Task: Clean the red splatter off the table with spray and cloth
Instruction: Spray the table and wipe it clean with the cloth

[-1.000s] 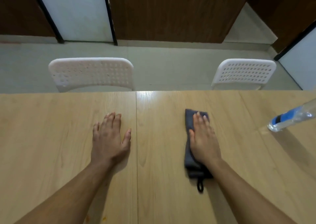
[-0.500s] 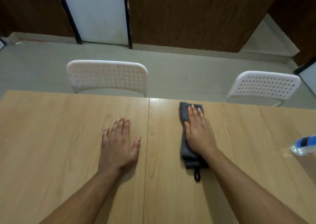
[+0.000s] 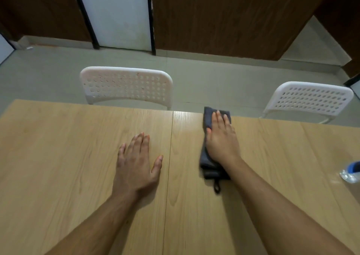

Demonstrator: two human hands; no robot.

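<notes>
**Head view: cloth reaches the table's far edge, no red in sight**

Head-camera frame, seen as from beside the person: a long pale wooden table (image 3: 58,157) fills the lower half, a seam running down its middle, with two white perforated chairs (image 3: 126,85) tucked in along its far side. The right hand (image 3: 221,139) lies flat on a folded grey cloth (image 3: 207,118), fingers straight and pressing down rather than curled round it; the cloth's front end sits at the far edge, just right of the seam, its hanging loop trailing toward the person. The left hand (image 3: 136,167) is spread palm-down on bare wood just left of the seam, holding nothing, apparently as a brace. At the right border a clear bottle with a blue band (image 3: 351,172), likely the spray, is only partly in frame, well apart from both hands.

Risks, by my reading: one more push forward could send the cloth over the edge, since only a flat palm pins it. No red splatter shows on the visible wood, so any patch outside the frame could go missed. The bottle may also prove an awkward reach.
</notes>
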